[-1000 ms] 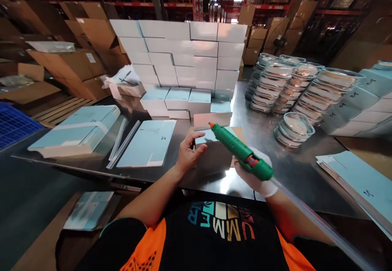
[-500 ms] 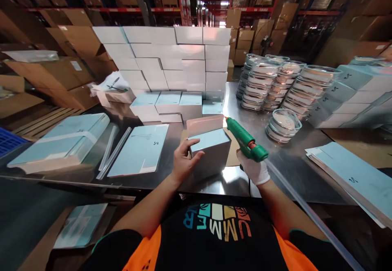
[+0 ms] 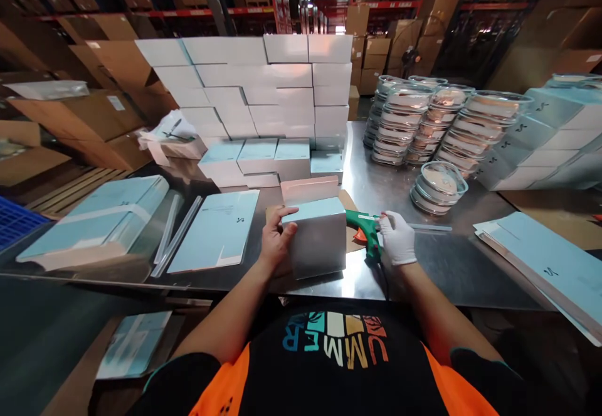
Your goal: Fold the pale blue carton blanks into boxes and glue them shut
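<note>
Head view: left hand (image 3: 276,241) half-curled, gripping the left edge of box (image 3: 318,243); box immediately right of it. Gloved right hand (image 3: 396,238): fingers part-bent at rear of green glue gun (image 3: 373,240), right of box; cannot tell if gripping.

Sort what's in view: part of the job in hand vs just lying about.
In the job:
box, left hand on it
green glue gun, at the gloved right hand
brown cardboard by the box, probably

Apparently just lying about:
clear round containers, stacked
pen, back left
blue crate
brown cartons
</note>
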